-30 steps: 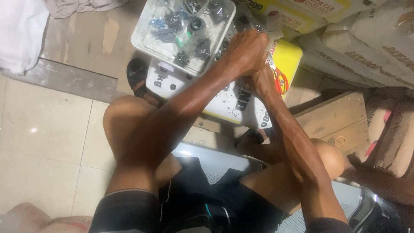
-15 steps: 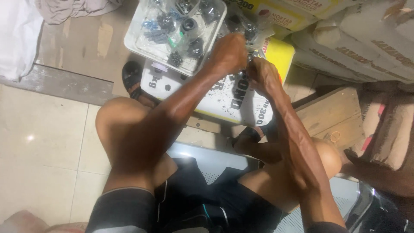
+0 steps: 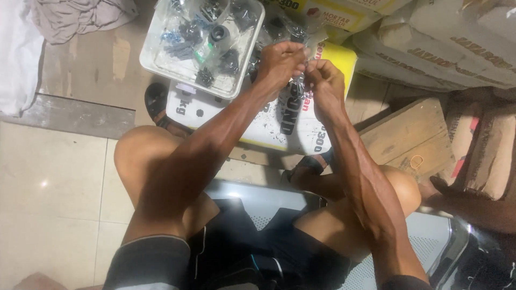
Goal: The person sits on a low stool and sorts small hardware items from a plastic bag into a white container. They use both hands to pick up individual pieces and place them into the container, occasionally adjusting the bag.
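Both hands sit a little lower and nearer than half a second ago, and the view has tilted so the tray now shows more fully at upper left.

Left hand (image 3: 282,62) and right hand (image 3: 325,80) meet over the white-and-yellow sack (image 3: 279,123), knuckles almost touching. Between them a small clear plastic bag (image 3: 307,40), pinched at its upper edge by the fingertips of both hands; both are closed on it. What is inside is too small to tell. The bag stands just above the grip, its upper end pointing away from the person, its body hanging down between the palms and mostly hidden. Neither hand is clearly nearer; the left covers slightly more of it.

Just left of the left hand, touching distance, a clear plastic tray (image 3: 153,64) rests on the sack's far corner, filled with dark small parts in little bags. A dark sandal (image 3: 157,101) lies under the tray's near edge.

Surface: the sack lies flat on a concrete strip, pale floor tiles (image 3: 54,182) nearer the person. Person seated low, knees spread, dark shorts.

Room: tight. Stacked paper sacks (image 3: 457,48) along the right, a wooden block (image 3: 414,137) beside the right knee, crumpled cloth (image 3: 80,16) at upper left.
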